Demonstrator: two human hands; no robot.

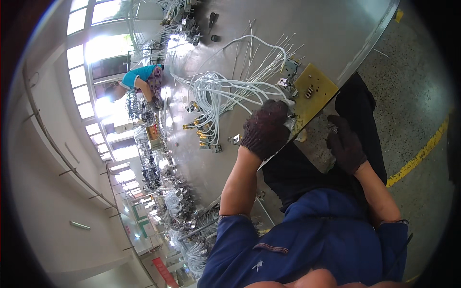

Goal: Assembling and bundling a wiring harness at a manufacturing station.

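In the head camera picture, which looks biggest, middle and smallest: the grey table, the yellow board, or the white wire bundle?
1. grey table, by far the largest.
2. white wire bundle.
3. yellow board, smallest, though it lies nearer the camera than most of the wires.

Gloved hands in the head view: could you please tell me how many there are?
2. The left hand rests at the table edge beside the yellow board; the right hand is below the edge, over the floor. The distant person's hands are too small to judge.

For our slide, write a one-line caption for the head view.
Gloved left hand and right hand work at the table edge beside white cables.
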